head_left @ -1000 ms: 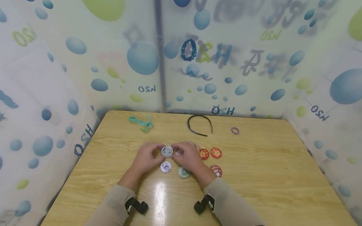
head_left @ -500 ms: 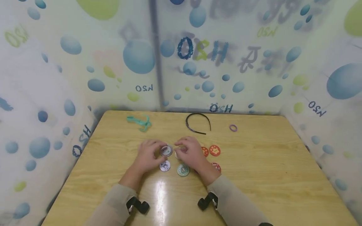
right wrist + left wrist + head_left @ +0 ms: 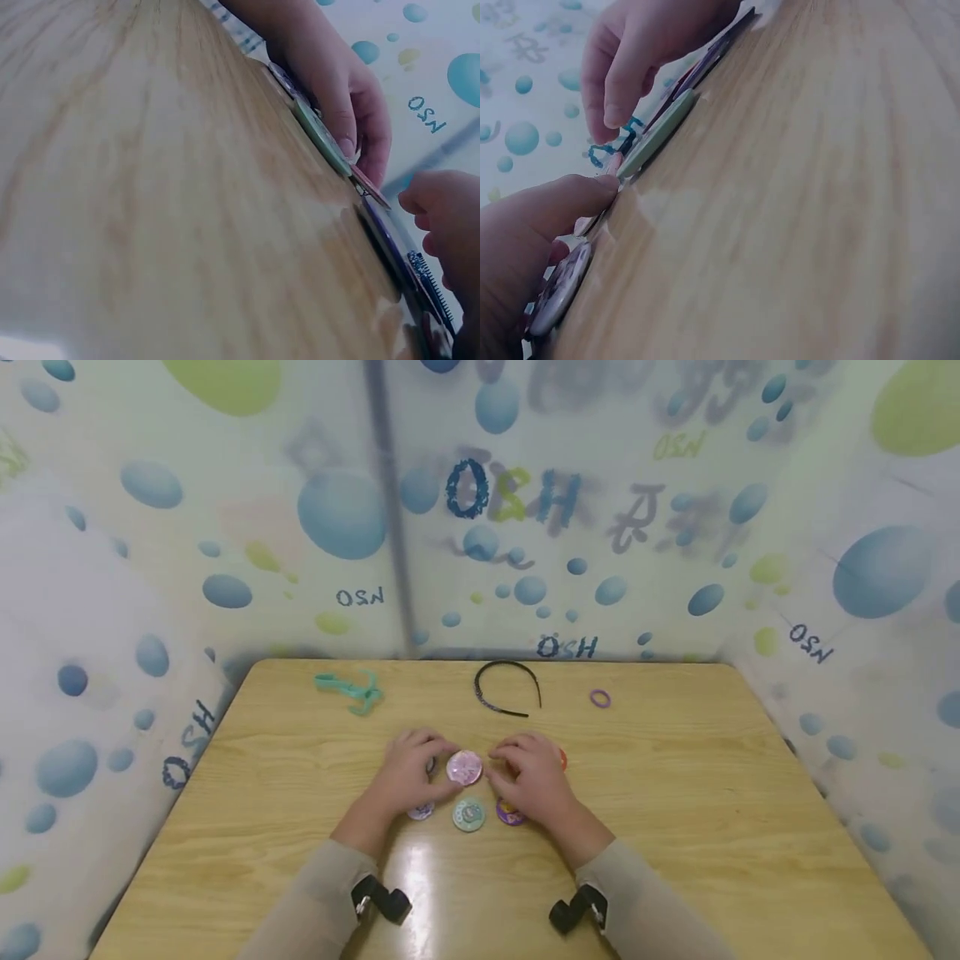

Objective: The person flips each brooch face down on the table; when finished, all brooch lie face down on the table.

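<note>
In the head view, a round pink button badge (image 3: 465,767) lies between both hands, its shiny face up. My left hand (image 3: 411,781) pinches its left side between thumb and index finger. A dark round rim, partly hidden, shows under that palm. My right hand (image 3: 534,781) hovers just right of the pink badge, fingers bent and holding nothing. Nearer the body lie a white-and-purple badge (image 3: 422,811), a green badge (image 3: 468,815) and a purple badge (image 3: 510,812). The right wrist view shows a gap between the right thumb (image 3: 414,196) and the pink badge (image 3: 369,186).
Toward the back of the wooden table (image 3: 675,827) lie a teal claw-shaped clip (image 3: 352,691), a black headband (image 3: 480,685) and a purple ring-shaped band (image 3: 600,698). A red badge (image 3: 563,760) peeks out behind the right hand. Patterned walls enclose the table's back and sides.
The left hand has left the silver-backed badge and moved right onto the pink one. The right hand has shifted right, now off the badge. The head view has turned slightly right.
</note>
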`<state>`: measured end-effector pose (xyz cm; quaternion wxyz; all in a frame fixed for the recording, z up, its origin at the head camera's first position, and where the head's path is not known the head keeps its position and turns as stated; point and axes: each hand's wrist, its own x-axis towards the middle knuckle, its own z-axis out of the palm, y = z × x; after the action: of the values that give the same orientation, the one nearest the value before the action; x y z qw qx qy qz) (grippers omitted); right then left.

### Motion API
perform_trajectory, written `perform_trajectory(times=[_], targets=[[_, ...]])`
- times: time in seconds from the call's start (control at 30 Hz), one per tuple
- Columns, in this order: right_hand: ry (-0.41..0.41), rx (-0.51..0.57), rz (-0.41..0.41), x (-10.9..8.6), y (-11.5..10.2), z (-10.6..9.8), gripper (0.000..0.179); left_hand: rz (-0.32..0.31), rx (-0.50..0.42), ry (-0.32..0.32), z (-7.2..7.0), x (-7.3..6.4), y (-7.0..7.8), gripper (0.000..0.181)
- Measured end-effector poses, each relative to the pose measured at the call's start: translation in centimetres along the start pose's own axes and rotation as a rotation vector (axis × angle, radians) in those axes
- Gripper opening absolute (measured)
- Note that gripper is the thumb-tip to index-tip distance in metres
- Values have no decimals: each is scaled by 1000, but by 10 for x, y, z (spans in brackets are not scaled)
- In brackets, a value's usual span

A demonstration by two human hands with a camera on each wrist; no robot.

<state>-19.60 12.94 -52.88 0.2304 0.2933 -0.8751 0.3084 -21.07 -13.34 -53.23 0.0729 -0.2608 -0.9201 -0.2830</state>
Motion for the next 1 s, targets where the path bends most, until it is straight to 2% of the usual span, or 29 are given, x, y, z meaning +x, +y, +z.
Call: perform_trajectory(times=[0.13,0.3,0.4,0.57,1.0], targets=[[-84,-26,47,2,-6,0,30,-4,1,15,0,0,0,55],[-244,-108,178,2,-18,0,41,32,-16,25,0,-1,4,51],[-286,-130,217,1,-23,2,45,24,-15,20,0,-1,5,51],[-290,-134,225,1,-24,6,48,-17,-16,-2,-1,-2,5,52],[-265,-83,234,-2,-18,9,48,-20,-48,-27,-4,-3,5,49]])
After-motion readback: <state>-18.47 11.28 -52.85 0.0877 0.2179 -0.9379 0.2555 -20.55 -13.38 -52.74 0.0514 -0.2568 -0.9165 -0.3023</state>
